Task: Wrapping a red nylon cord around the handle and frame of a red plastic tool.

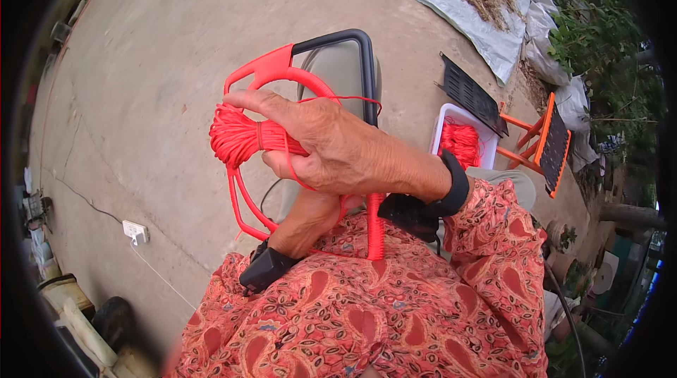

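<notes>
At centre frame, we note our right hand [331, 149] clasping a bundle of red cord [236, 137] against a red plastic frame [271, 68], our left hand [307, 219] gripping that frame from below, white tub [451, 118] of red cord at three o'clock, grey chair back [345, 64] at twelve.

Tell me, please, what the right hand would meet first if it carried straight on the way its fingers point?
The right hand points left, its fingers already on the bundle of red cord. Beyond that, probably only the bare concrete ground, though depth is unclear.
</notes>
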`<move>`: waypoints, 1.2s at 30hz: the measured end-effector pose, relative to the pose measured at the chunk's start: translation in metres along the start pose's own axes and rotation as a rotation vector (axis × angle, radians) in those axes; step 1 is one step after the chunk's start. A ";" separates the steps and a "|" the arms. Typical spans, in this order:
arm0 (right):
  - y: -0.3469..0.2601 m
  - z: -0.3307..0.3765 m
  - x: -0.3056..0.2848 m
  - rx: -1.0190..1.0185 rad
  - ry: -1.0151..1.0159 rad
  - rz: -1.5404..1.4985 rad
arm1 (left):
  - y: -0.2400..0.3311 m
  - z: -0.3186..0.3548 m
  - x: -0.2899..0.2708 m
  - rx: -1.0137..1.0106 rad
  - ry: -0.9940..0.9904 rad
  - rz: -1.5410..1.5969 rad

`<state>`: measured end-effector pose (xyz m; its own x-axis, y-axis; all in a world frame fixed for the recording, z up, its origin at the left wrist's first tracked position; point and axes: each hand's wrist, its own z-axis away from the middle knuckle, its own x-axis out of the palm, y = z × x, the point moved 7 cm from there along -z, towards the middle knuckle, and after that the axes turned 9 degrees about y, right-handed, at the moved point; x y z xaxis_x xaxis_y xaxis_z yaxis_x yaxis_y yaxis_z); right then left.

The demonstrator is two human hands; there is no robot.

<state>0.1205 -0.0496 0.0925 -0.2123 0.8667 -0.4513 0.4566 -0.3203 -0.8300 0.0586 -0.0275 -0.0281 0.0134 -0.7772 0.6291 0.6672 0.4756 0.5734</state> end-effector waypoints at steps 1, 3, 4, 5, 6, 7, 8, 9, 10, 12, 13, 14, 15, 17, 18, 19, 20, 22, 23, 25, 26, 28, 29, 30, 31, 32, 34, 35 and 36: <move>-0.016 -0.001 -0.024 -0.027 0.085 -0.041 | 0.006 -0.002 0.000 -0.010 0.006 -0.005; -0.037 0.004 -0.057 0.154 -0.070 -0.066 | 0.003 0.003 -0.005 -0.023 0.024 -0.008; -0.041 0.017 -0.071 0.169 -0.131 -0.033 | 0.011 0.007 -0.006 0.192 0.041 -0.123; -0.040 0.033 -0.079 0.181 -0.201 -0.007 | 0.019 0.010 -0.009 0.412 0.067 -0.231; -0.023 0.058 -0.087 0.162 -0.169 -0.039 | 0.020 0.003 0.002 0.098 0.069 0.039; -0.015 0.077 -0.097 0.452 -0.336 -0.023 | 0.025 0.002 -0.005 0.100 0.075 0.042; -0.001 0.097 -0.114 0.779 -0.370 0.113 | 0.024 0.002 -0.014 0.066 0.033 0.027; 0.015 0.120 -0.144 0.702 -0.217 0.195 | 0.022 0.002 -0.012 0.021 -0.029 0.013; 0.030 0.151 -0.180 0.630 -0.061 0.277 | 0.022 0.003 -0.006 0.018 0.035 -0.018; 0.062 0.227 -0.243 1.044 0.233 0.220 | 0.023 0.005 -0.010 0.016 0.037 -0.019; 0.076 0.265 -0.268 1.306 0.238 0.282 | 0.025 0.008 -0.015 0.034 0.054 -0.026; 0.095 0.342 -0.323 1.113 0.370 0.579 | 0.023 0.004 -0.009 0.013 0.022 -0.019; 0.089 0.387 -0.345 1.289 0.322 0.893 | 0.023 0.003 -0.011 0.018 0.028 -0.012; 0.073 0.471 -0.387 1.519 0.180 1.300 | 0.024 0.003 -0.008 0.018 0.022 -0.004; 0.062 0.471 -0.379 1.371 0.258 1.374 | 0.024 0.005 -0.009 0.020 0.041 -0.014; 0.066 0.472 -0.378 1.377 0.258 1.368 | 0.024 0.005 -0.011 0.020 0.057 -0.024; 0.071 0.466 -0.380 1.254 0.419 1.208 | 0.023 0.004 -0.011 0.014 0.056 -0.030; 0.081 0.412 -0.351 1.135 0.682 0.855 | 0.025 0.004 -0.010 0.041 0.058 -0.061; 0.090 0.381 -0.333 1.128 0.778 0.671 | 0.024 0.004 -0.009 0.040 0.061 -0.078; 0.092 0.303 -0.280 1.021 0.751 0.371 | 0.027 0.006 -0.009 0.049 0.084 -0.088; 0.093 0.274 -0.243 0.961 0.742 0.153 | 0.027 0.005 -0.008 0.044 0.082 -0.093; 0.099 0.226 -0.171 0.877 0.689 -0.305 | 0.027 0.006 -0.008 0.050 0.096 -0.102; 0.098 0.211 -0.137 0.879 0.607 -0.446 | 0.025 0.005 -0.008 0.044 0.094 -0.105; 0.098 0.197 -0.105 0.913 0.454 -0.516 | 0.025 0.005 -0.010 0.058 0.094 -0.114; 0.097 0.186 -0.077 0.918 0.421 -0.663 | 0.025 0.004 -0.009 0.066 0.086 -0.120; 0.100 0.179 -0.056 0.909 0.411 -0.724 | 0.024 0.004 -0.007 0.061 0.084 -0.127; 0.113 0.170 -0.020 0.916 0.356 -0.782 | 0.028 0.004 -0.010 0.085 0.129 -0.119; 0.117 0.169 -0.008 0.913 0.360 -0.789 | 0.028 0.004 -0.009 0.084 0.130 -0.127; 0.118 0.168 0.004 0.953 0.370 -0.886 | 0.028 0.004 -0.008 0.083 0.128 -0.127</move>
<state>0.0280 -0.1479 -0.0626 0.1911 0.9216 0.3379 -0.5153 0.3872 -0.7645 0.0740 -0.0068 -0.0149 0.0312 -0.8768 0.4798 0.6061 0.3983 0.6885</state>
